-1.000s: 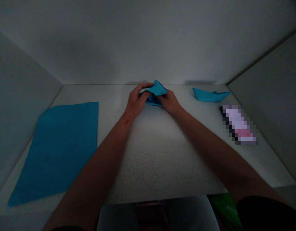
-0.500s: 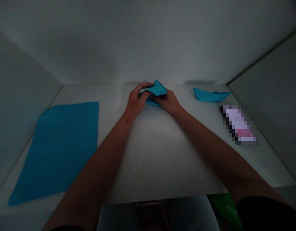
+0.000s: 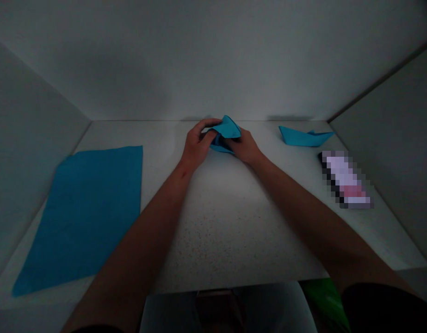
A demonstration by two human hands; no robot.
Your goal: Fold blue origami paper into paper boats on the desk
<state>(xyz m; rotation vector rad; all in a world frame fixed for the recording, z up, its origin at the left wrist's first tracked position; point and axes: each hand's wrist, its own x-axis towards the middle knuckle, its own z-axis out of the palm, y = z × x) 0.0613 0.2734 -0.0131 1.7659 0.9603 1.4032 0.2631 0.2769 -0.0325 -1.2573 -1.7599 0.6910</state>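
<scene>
Between both hands, close to the back wall, is a folded piece of blue paper (image 3: 228, 128) with its layers spread apart. My left hand (image 3: 198, 142) grips its left side, fingers behind and thumb at the opening between layers. On the right side my right hand (image 3: 245, 147) is closed on the same paper, its thumb reaching into the gap and its other fingers mostly hidden behind. A finished-looking blue paper boat (image 3: 303, 137) sits apart on the table, to the right of my right hand.
A large flat blue sheet (image 3: 91, 215) lies at the left of the white table (image 3: 230, 222). At the right is a phone-like object (image 3: 345, 180), blurred by pixels. Walls (image 3: 213, 60) close in the back and both sides. Something green (image 3: 324, 303) shows below the front edge.
The gap between the paper's layers shows slightly more of its blue inside, as the thumbs have shifted a little. Everything else stays in place.
</scene>
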